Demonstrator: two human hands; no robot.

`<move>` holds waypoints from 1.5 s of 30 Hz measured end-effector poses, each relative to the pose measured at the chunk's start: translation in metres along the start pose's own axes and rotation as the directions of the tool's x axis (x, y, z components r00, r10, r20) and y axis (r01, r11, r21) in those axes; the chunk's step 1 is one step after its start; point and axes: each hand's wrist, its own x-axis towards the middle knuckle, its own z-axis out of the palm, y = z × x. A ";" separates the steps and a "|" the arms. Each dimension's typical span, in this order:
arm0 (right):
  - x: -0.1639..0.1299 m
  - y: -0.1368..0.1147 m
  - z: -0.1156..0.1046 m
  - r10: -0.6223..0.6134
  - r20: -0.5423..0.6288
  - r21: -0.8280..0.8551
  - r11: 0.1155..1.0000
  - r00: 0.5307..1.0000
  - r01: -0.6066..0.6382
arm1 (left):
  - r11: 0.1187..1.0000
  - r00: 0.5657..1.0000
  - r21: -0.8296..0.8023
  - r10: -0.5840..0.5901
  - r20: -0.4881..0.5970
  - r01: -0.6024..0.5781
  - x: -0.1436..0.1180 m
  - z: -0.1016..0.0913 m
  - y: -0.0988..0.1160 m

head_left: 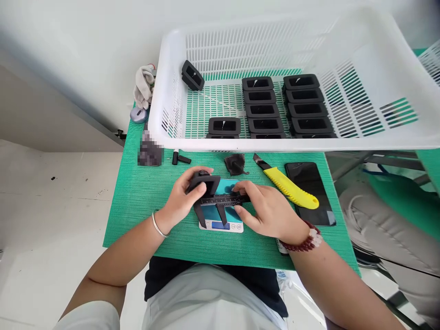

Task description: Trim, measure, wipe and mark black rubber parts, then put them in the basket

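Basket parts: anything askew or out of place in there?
One black part leans tilted against the white basket back-left wall, apart from the neat stacks. Another sits alone in front. Nothing looks spilled or damaged.

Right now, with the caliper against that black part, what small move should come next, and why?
Probably slide the caliper jaw shut against the black part. The left hand holds the part over the scale, and the right hand grips the caliper's beam.

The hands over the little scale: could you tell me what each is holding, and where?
Left hand grips a black frame by its side; right hand pinches the caliper by its beam.
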 end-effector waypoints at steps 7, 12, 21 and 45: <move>-0.001 0.009 -0.003 0.106 -0.119 -0.171 0.977 0.987 -0.126 | 0.961 0.987 -0.253 0.075 -0.140 -0.109 0.005 0.006 0.001; -0.001 0.010 -0.006 0.215 -0.140 -0.195 0.951 0.966 -0.240 | 0.935 0.992 -0.355 -0.040 -0.120 -0.005 0.006 0.004 0.004; 0.001 0.003 -0.004 0.141 -0.205 -0.200 0.963 0.968 -0.183 | 0.871 0.994 -0.486 -0.106 -0.037 0.074 0.003 0.008 0.012; 0.000 0.000 -0.001 -0.015 -0.315 -0.087 0.996 0.949 -0.013 | 0.857 0.994 -0.511 -0.105 -0.034 0.073 0.002 0.008 0.015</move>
